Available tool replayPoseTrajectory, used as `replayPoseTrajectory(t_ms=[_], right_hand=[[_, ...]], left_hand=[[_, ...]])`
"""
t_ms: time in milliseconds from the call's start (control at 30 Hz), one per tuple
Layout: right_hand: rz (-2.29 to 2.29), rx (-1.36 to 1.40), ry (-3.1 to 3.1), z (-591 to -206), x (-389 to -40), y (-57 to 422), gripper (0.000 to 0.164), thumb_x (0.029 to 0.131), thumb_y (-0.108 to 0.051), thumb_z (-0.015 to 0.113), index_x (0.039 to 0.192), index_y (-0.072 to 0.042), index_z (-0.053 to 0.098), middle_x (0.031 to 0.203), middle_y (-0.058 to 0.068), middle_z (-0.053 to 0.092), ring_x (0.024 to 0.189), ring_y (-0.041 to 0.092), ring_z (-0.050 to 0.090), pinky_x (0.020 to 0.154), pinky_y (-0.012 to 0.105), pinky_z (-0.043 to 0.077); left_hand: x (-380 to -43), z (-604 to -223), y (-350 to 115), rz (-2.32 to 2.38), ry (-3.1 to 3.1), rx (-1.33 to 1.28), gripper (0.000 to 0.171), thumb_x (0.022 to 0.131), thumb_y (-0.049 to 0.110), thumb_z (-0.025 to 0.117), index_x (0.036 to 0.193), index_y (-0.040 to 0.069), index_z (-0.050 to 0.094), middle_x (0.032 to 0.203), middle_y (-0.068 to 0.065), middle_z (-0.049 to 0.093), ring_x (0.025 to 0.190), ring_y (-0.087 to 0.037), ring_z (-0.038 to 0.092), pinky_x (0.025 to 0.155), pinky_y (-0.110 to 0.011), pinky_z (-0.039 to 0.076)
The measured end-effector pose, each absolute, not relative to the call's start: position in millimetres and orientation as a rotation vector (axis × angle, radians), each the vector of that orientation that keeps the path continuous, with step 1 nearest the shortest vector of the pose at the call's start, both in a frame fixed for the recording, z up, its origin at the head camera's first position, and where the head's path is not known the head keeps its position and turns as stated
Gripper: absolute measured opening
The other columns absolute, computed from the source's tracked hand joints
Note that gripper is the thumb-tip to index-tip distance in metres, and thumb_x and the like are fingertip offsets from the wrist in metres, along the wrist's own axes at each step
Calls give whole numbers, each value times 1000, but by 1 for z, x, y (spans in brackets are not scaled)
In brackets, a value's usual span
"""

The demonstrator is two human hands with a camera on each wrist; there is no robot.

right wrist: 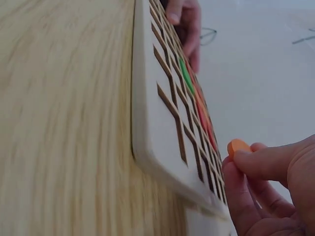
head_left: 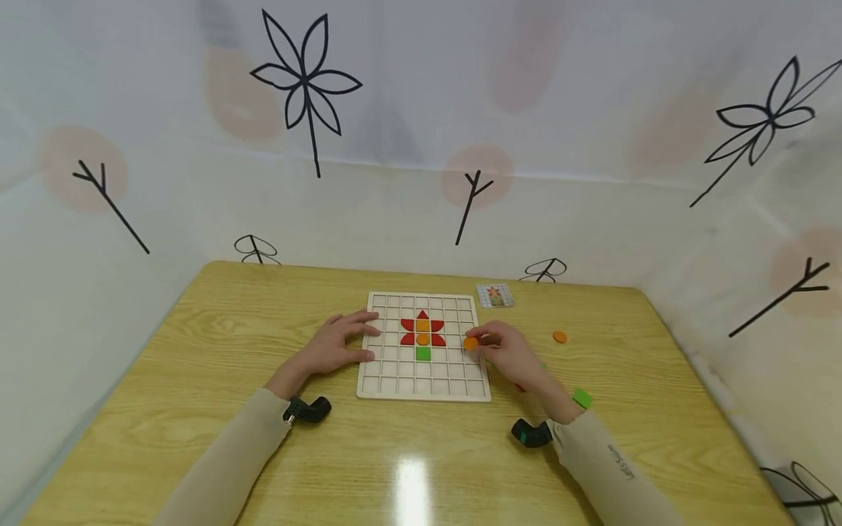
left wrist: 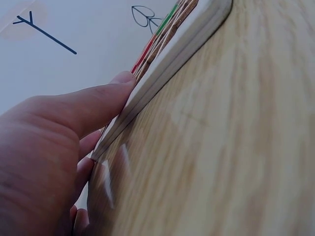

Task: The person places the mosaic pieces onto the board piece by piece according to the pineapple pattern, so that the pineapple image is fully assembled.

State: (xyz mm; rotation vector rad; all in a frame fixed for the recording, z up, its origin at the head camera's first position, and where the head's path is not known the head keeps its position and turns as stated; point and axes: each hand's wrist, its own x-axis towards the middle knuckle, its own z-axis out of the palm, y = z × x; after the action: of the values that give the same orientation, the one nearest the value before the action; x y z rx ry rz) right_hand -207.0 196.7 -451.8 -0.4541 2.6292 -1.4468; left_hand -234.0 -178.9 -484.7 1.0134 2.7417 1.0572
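Observation:
A white grid board (head_left: 391,372) lies flat on the wooden table, with square cells marked by raised lines. In its middle cells sit red petal-shaped pieces (head_left: 438,340), a red triangle (head_left: 422,315), an orange square (head_left: 422,326), an orange disc (head_left: 423,340) and a green square (head_left: 423,353). My left hand (head_left: 335,343) rests at the board's left edge, fingers extended over the rim. Between thumb and fingertips, my right hand (head_left: 509,354) pinches another orange round piece (right wrist: 237,146), held over the board's right edge.
A small pattern card (head_left: 495,295) with a coloured flower design lies behind the board's right corner. To the right on the table (head_left: 263,467) are a loose orange disc (head_left: 560,337) and a green square (head_left: 582,398); other pieces are partly hidden beneath my right forearm.

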Motion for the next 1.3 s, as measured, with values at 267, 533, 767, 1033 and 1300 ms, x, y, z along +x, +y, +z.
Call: replayPoseTrajectory(t_ms=[267, 533, 767, 1033, 1300], right_hand=[[-1379, -545, 2580, -461, -214, 168, 21, 91, -8, 73, 112, -10, 74, 109, 4, 67, 93, 19, 64, 85, 35, 52], [-1373, -599, 2477, -464, -221, 166, 21, 92, -8, 72, 112, -7, 72, 99, 4, 67, 86, 20, 61, 77, 30, 51], [-1296, -553, 2486, -459, -222, 165, 18, 91, -5, 72, 109, -7, 72, 92, 2, 65, 84, 19, 58, 76, 30, 49], [-1161, -563, 2526, -454, -225, 159, 15, 91, -9, 73, 105, -11, 71, 88, 0, 61, 82, 18, 54, 75, 30, 45], [-1154, -597, 2469, -449, -227, 154, 15, 89, -9, 75, 103, -9, 71, 83, 2, 55, 76, 17, 49, 69, 30, 40]], left_hand=[[-234, -485, -179, 1059, 2746, 1016, 40, 91, 35, 74, 125, 15, 69, 153, -8, 44, 146, -31, 29, 114, -61, 15], [-233, -484, -179, 1064, 2746, 1000, 40, 90, 34, 75, 124, 14, 69, 154, -8, 43, 147, -31, 28, 114, -61, 15], [-234, -485, -178, 1051, 2748, 993, 41, 90, 35, 75, 125, 15, 68, 154, -7, 43, 147, -30, 27, 115, -60, 14], [-233, -484, -178, 1067, 2742, 992, 41, 90, 34, 75, 125, 15, 68, 154, -7, 42, 147, -30, 27, 115, -60, 13], [-234, -487, -178, 1051, 2749, 981, 41, 90, 34, 75, 125, 15, 68, 155, -5, 42, 148, -28, 26, 116, -58, 13]])
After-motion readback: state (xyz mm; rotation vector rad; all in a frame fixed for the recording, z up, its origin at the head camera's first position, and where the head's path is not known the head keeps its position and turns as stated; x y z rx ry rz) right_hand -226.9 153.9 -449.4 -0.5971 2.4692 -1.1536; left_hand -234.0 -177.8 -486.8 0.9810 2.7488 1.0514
